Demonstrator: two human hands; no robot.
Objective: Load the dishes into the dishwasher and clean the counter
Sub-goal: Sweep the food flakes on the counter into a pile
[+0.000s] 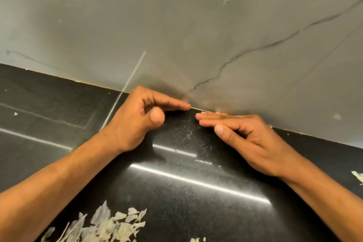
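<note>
Both hands rest on the black table [196,192] against the grey wall [196,25]. The left hand [137,122] curls loosely, empty; the right hand [249,139] lies with fingers [214,118] straight. Pale vegetable scraps [106,226] lie nearer.

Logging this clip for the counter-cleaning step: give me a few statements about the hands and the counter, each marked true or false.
1. Both hands are at the back of the black counter, where it meets the grey wall. True.
2. The right hand grips a sponge. False: it holds nothing; its fingers lie straight along the counter's back edge.
3. A pile of pale vegetable scraps lies on the counter near the bottom of the view. True.
4. The left hand lies palm down in the scraps. False: it is up by the wall, well clear of them, holding nothing visible.
5. A plate stands between the hands. False: only bare counter shows there.
</note>
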